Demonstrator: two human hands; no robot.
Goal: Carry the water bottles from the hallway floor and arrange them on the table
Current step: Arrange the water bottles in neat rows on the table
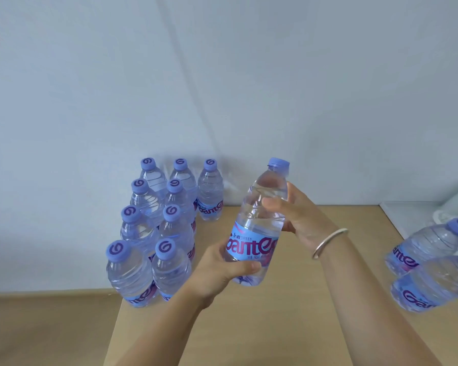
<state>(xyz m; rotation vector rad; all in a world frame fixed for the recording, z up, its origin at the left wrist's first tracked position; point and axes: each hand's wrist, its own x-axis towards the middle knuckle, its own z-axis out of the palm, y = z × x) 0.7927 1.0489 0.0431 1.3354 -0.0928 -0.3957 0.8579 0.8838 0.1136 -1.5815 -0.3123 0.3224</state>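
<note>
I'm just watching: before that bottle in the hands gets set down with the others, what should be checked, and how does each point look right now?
1. Grip on the held bottle: left hand wraps its lower part, right hand holds its upper part. Ok.
2. Cap on the held bottle: in place. Ok.
3. Standing group: nine bottles upright in rows at the table's left side. Ok.
4. Free spot: bare table lies right of the group, beside its front rows. Ok.
5. Two bottles at the right edge: they look tilted, but wide-angle distortion is strong there. Cannot tell.
6. Whether any bottles are left in the hallway: out of view. Cannot tell.
</note>
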